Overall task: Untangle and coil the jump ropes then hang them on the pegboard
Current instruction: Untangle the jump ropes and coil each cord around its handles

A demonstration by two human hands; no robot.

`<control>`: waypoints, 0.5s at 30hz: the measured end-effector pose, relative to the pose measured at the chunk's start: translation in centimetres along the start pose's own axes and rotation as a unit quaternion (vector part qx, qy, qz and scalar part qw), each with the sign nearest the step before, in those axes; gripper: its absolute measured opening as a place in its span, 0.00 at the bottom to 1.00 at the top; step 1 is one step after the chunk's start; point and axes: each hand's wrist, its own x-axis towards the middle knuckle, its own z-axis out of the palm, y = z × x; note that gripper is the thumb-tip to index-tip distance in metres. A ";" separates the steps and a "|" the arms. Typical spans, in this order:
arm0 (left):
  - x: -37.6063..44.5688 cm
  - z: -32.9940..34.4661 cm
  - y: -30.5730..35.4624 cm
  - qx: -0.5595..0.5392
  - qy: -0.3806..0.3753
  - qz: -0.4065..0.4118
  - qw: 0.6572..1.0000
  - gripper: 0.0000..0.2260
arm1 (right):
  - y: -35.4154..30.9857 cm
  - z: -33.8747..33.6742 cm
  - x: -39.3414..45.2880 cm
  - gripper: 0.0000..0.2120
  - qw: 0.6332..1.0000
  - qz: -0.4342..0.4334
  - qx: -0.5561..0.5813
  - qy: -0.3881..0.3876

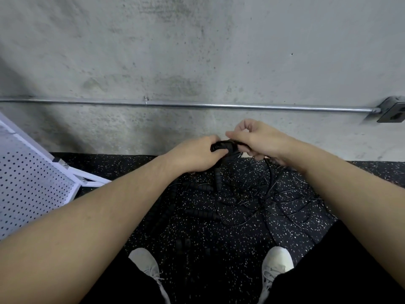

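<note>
A tangle of black jump ropes [221, 147], some beaded and some thin cord, is held up between both hands in front of the wall. My left hand [197, 155] grips the bundle from the left with curled fingers. My right hand [257, 139] pinches strands on the right side of the bundle. Loops of beaded rope [206, 212] and thin cord [274, 194] hang down and lie spread on the speckled floor. The white pegboard [28, 183] leans at the left edge.
A concrete wall stands straight ahead with a metal conduit pipe [197, 105] running across it to a junction box [392, 110] at the right. The black speckled rubber floor [219, 249] lies below. My white shoes [144, 262] stand near the bottom.
</note>
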 end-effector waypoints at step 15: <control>-0.1 -1.4 0.3 -0.507 -0.038 -0.083 0.857 0.19 | -0.5 -0.4 -0.7 0.13 0.998 0.000 0.044 -0.044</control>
